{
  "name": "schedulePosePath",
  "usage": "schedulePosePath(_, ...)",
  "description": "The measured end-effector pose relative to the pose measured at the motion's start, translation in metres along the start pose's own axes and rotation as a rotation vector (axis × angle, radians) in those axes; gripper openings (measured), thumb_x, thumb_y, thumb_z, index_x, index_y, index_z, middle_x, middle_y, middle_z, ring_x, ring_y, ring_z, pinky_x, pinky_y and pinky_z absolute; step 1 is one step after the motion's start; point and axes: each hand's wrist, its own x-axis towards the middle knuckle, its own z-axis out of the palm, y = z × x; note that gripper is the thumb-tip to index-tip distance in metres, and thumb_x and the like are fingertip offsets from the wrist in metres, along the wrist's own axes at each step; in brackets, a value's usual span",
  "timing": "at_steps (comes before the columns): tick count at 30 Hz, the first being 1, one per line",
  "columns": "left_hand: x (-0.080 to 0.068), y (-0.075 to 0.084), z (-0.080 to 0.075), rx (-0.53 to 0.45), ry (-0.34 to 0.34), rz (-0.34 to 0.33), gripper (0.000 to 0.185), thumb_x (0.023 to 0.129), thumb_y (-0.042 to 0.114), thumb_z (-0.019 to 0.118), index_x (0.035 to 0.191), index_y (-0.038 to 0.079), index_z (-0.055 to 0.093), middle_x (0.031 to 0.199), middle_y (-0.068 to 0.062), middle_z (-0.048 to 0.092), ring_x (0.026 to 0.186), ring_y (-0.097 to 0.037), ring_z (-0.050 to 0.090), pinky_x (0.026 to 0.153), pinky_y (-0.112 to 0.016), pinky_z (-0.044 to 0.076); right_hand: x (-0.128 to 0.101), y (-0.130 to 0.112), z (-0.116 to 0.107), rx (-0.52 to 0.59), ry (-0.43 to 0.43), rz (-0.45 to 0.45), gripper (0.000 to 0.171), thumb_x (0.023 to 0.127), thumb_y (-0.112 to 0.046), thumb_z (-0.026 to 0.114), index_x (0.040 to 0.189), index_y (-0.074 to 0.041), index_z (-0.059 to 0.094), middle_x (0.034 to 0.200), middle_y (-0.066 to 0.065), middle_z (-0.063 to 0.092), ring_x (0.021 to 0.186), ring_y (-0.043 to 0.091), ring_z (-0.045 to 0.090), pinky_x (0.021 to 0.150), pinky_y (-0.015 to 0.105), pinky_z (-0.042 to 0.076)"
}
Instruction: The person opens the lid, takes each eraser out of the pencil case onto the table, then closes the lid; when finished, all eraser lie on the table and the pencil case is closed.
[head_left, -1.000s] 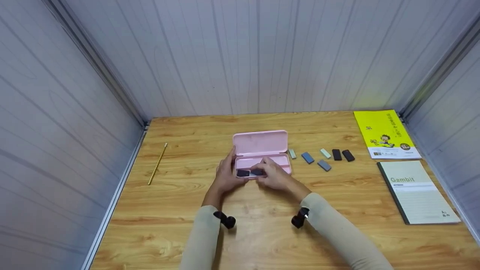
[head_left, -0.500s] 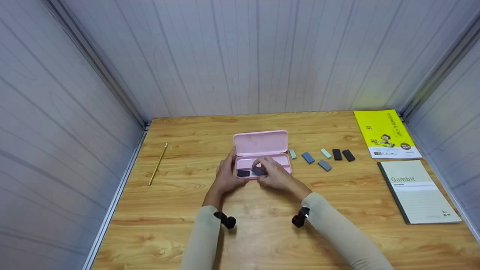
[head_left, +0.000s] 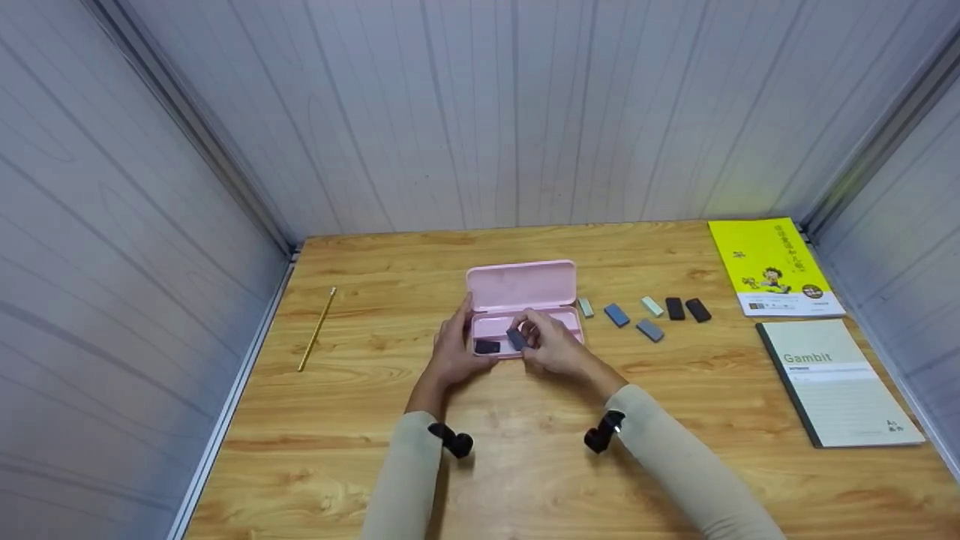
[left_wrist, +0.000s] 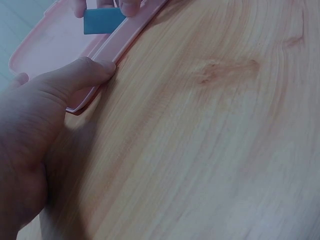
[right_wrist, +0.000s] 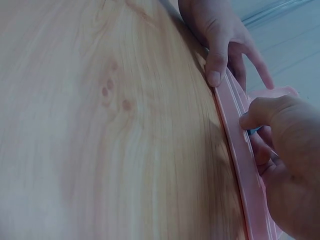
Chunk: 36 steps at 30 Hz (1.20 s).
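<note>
The person is standing at a wooden bench [head_left: 525, 465] with an open pink pencil case [head_left: 521, 286] lying near its middle, lid tipped back toward the wall. The left hand [head_left: 455, 349] is bracing the case at its nine o'clock end, thumb pressing along the near rim and fingers [left_wrist: 87, 70] curling round the corner, which the left wrist view shows plainly. The right hand [head_left: 553, 346] is pinching a small dark blue-grey eraser [head_left: 516, 339] between thumb and fingertips, holding it tilted just over the tray of the case, toward the middle. A second dark eraser [head_left: 487, 346] is lying flat in the tray, just at nine o'clock of the held one.

Out at three o'clock of the case, a loose scatter of erasers is sitting on the bench: a pale green one [head_left: 585, 307] nearest the case, a blue one [head_left: 616, 315], a grey one [head_left: 649, 330], another pale one [head_left: 652, 306], and two black ones [head_left: 675, 308] [head_left: 698, 310] side by side. Further toward three o'clock, a yellow booklet [head_left: 772, 266] is lying by the far corner, with a notebook marked Gambit [head_left: 836, 382] nearer to the person. Well apart at nine o'clock, a yellow pencil [head_left: 316, 328] is lying by the bench edge.
</note>
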Motion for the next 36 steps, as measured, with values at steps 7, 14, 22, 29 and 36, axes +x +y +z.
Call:
schedulePosePath(7,0.0,0.0,0.0,-0.009,-0.001,0.007,0.134,0.074,0.022,0.103,0.181,0.015,0.022,0.161,-0.014,0.066,0.146,-0.038,0.049,0.127,-0.061,0.031,-0.001,-0.003,-0.005,0.073,0.034,0.001,0.039,0.091,0.011,0.073,0.127,-0.002,0.065,0.109,0.02,0.07,0.095,0.018,0.064,0.084,0.021,0.051)
schedulePosePath(14,0.0,0.0,0.001,-0.007,-0.013,-0.011,0.135,0.076,0.024,0.102,0.182,0.017,0.02,0.166,-0.014,0.062,0.151,-0.038,0.047,0.132,-0.063,0.028,-0.008,-0.004,-0.011,0.122,0.053,0.003,0.039,0.091,0.009,0.076,0.127,0.002,0.065,0.107,0.022,0.071,0.092,0.015,0.064,0.083,0.021,0.054)
schedulePosePath(22,-0.001,0.001,0.002,-0.014,-0.007,-0.034,0.134,0.076,0.022,0.102,0.182,0.021,0.02,0.172,-0.012,0.057,0.152,-0.037,0.045,0.134,-0.063,0.029,-0.02,0.001,-0.021,0.228,0.059,0.059,0.041,0.093,0.009,0.079,0.13,0.008,0.062,0.114,0.027,0.066,0.089,0.011,0.063,0.08,0.018,0.053)
schedulePosePath(29,0.0,0.0,0.001,-0.009,-0.02,-0.037,0.134,0.078,0.024,0.101,0.183,0.022,0.018,0.171,-0.012,0.057,0.156,-0.037,0.043,0.136,-0.062,0.025,-0.032,0.011,-0.037,0.27,0.053,0.093,0.043,0.095,0.01,0.079,0.134,0.01,0.06,0.116,0.027,0.066,0.088,0.01,0.065,0.075,0.017,0.056)
schedulePosePath(36,0.0,-0.002,0.001,-0.011,-0.018,-0.011,0.135,0.077,0.026,0.102,0.182,0.02,0.019,0.17,-0.012,0.058,0.152,-0.037,0.045,0.132,-0.062,0.028,-0.044,0.021,-0.056,0.281,0.068,0.115,0.044,0.095,0.011,0.078,0.136,0.011,0.06,0.114,0.021,0.067,0.091,0.009,0.066,0.079,0.017,0.057)
